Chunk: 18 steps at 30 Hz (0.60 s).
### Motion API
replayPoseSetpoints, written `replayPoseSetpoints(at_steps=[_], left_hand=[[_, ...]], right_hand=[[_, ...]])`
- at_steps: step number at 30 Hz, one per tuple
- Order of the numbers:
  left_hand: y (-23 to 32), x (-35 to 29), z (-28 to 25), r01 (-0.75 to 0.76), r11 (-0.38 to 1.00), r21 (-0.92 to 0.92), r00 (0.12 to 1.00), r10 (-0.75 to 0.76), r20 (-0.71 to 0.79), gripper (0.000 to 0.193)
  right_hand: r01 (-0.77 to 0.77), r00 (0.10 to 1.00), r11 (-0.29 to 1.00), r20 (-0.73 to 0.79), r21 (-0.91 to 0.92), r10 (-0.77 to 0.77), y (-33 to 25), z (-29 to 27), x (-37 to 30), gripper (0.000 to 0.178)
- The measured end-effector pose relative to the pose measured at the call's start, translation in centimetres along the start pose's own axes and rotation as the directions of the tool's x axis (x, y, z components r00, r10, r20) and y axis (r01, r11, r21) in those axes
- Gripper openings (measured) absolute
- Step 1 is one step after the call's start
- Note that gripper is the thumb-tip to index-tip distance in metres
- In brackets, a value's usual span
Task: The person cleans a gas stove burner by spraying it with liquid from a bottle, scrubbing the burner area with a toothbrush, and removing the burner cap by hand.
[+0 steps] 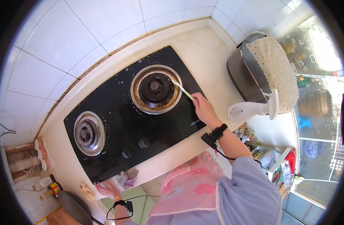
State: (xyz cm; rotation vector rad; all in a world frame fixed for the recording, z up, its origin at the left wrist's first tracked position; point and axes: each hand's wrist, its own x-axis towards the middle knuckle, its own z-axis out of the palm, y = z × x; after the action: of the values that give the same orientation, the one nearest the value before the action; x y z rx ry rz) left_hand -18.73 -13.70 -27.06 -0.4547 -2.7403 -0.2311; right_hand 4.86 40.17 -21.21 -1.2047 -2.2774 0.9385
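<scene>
My right hand [205,108] is closed around the pale green handle of a toothbrush [186,92]. The brush's white head reaches the inner rim of the right burner's steel ring [135,100], which is stained brown around the dark burner cap [154,86]. With fingers spread, my left hand [109,190] rests at the near left edge of the black glass gas hob [121,116]. Beside it on the counter edge lies a crumpled greyish cloth [126,178]. White spots and droplets dot the hob, mostly around the left burner [89,133].
At the right, a white spray bottle [245,111] lies or leans by a grey appliance [236,71] under a dotted cloth [275,67]. A dark wok [75,208] stands lower left, near bottles [52,189]. Wrist straps trail black cables [234,159].
</scene>
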Motion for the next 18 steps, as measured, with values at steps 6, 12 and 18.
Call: replayPoseSetpoints(at_steps=[6, 12, 18], left_hand=[[-0.2, -0.1, 0.0, -0.004, 1.0, 0.024, 1.0, 0.004, -0.028, 0.043], [0.1, 0.2, 0.0, -0.031, 0.999, -0.012, 0.999, 0.03, -0.029, 0.048], [0.5, 0.2, -0.5, -0.036, 0.999, 0.03, 0.997, 0.038, -0.061, 0.042]], right_hand=[[0.012, 0.999, 1.0, 0.049, -0.028, -0.01, -1.5, 1.7, -4.9, 0.012], [0.028, 0.998, 0.995, -0.045, -0.091, -0.032, -1.8, 2.4, -1.6, 0.011], [-0.121, 0.981, 0.992, 0.147, -0.021, 0.123, -2.2, 3.3, -7.2, 0.017]])
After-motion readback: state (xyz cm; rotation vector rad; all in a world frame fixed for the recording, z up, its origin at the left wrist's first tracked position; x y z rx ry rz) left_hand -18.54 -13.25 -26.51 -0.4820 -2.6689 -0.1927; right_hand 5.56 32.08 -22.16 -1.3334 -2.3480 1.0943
